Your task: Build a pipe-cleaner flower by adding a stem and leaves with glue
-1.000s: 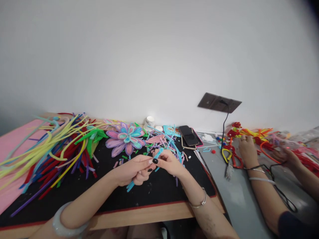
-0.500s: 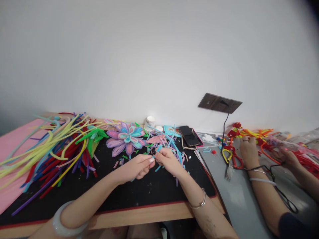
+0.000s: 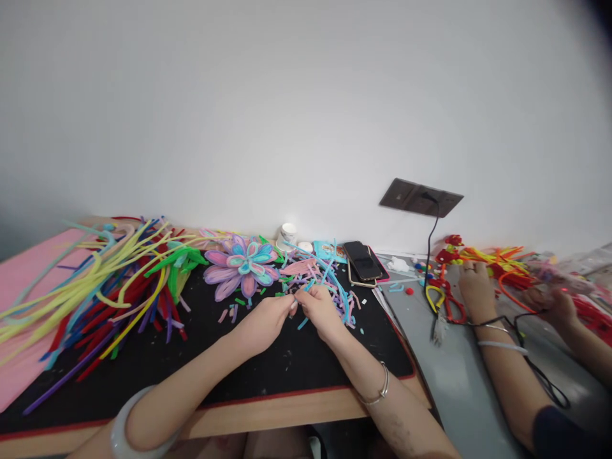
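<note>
My left hand (image 3: 268, 320) and my right hand (image 3: 319, 310) meet over the black mat, fingertips pinched together. Between them is a short light blue pipe cleaner (image 3: 308, 286), mostly hidden by the fingers, with a bit showing above my right hand. Just behind my left hand lies a large pipe-cleaner flower (image 3: 248, 264) with purple, pink and turquoise looped petals. Loose pastel pipe cleaners and cut bits (image 3: 335, 290) are heaped behind my right hand.
At left, a big pile of coloured pipe cleaners (image 3: 129, 280) partly covers pink paper (image 3: 36, 261). A paper cup (image 3: 287, 234) and a phone (image 3: 362, 261) stand or lie near the wall. At right, a co-worker's hands (image 3: 477, 290) are near pliers (image 3: 437, 312) and a black cable (image 3: 427, 268).
My hands have drawn closer together and turned slightly; the blue end that stuck out below my left hand no longer shows. The co-worker's far hand has shifted a little.
</note>
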{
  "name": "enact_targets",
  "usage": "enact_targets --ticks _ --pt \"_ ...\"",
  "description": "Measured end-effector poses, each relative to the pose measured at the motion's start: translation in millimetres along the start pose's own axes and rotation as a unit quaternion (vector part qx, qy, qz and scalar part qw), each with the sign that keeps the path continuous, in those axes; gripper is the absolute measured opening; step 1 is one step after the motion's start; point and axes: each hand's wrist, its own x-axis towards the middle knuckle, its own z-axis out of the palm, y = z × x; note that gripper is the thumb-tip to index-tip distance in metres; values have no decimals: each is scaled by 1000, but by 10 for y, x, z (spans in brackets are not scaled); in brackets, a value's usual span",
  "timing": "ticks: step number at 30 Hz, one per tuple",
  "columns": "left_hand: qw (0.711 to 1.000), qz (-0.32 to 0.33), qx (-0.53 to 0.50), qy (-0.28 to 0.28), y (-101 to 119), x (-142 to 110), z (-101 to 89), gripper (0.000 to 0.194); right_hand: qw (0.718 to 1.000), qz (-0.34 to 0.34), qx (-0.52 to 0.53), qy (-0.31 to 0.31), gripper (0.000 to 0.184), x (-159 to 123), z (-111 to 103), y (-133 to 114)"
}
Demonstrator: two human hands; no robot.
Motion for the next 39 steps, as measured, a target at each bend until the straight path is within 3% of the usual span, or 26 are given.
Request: enact_targets --ticks 2,4,7,8,10,13,17,20,22,24,26,28,31,34,36,39 --pt "1000 -8 6 -2 -2 -10 -22 26 1000 1 3 -28 47 5 -21 8" --pt "989 -76 -108 -67 34 -40 -65 30 995 -21 5 -98 40 -6 -71 -47" --pt "912 -170 -322 -188 117 -94 -130 35 981 -76 8 -176 32 -41 -147 -179" --pt "889 -181 -365 -210 140 -107 -143 35 979 -90 9 -184 33 -53 -163 -217" --pt "871 -181 -400 -221 165 -115 -154 34 979 -101 9 -176 38 -67 -173 -259" --pt "896 -164 -365 -190 141 -87 -129 33 988 -88 7 -126 41 -51 -141 -225" --pt "988 -65 -116 -75 50 -30 -67 29 999 -13 -4 -33 42 4 -43 -73" --pt "1000 -17 6 -6 31 -16 -56 24 999 39 6 -9 45 18 -14 -20" --pt "993 -67 -81 -52 53 -27 -84 28 997 44 21 -64 44 7 -52 -57" --pt "949 -139 -241 -145 82 -52 -135 33 986 26 42 -156 39 -14 -127 -136" --pt "881 -185 -374 -224 101 -82 -190 37 972 -15 51 -230 37 -37 -208 -221" --pt "833 -196 -437 -278 103 -107 -227 39 963 -62 36 -259 38 -58 -265 -284" --pt "803 -202 -457 -324 94 -128 -227 40 958 -104 12 -267 39 -81 -282 -314" --pt "832 -195 -430 -293 94 -119 -176 39 972 -93 -3 -214 42 -86 -235 -277" --pt "888 -169 -368 -220 94 -93 -130 38 989 -60 -11 -135 42 -75 -179 -225" --pt "981 -70 -160 -79 82 -32 -70 34 999 -21 -29 -11 38 -36 -87 -130"
